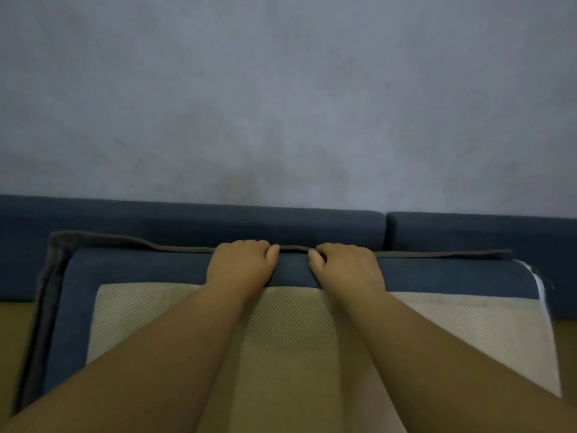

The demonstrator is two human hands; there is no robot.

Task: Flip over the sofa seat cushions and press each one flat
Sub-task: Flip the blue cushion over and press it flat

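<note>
The seat cushion (131,270) lies just in front of the sofa backrest (187,223) with its underside up. That face shows a beige dotted mesh panel (290,323) framed by a band of dark blue fabric. The cushion's long edge nearest the backrest runs parallel to it, touching it or very nearly so. A dark grey piping strip (437,254) runs along that edge and turns down the cushion's left side.

Both hands sit side by side on this edge, directly below the middle of the backrest's long left section. The left hand (240,264) has its fingers curled over the edge towards the backrest and its thumb on the blue band, so its grip is clenched on the cushion. The right hand (346,265) mirrors it, with the same grasp of the cushion edge. The two thumbs point at each other and stay a little apart. Both bare forearms stretch across the mesh panel away from the backrest.

A narrow gap splits the backrest, with a second back section (484,232) to the right of it. At the cushion's right corner near the backrest, something white (540,282) shows, but I cannot tell what it is. An olive sofa base (15,323) appears below the backrest at the far left. A mottled grey wall (281,89) rises above the backrest.
</note>
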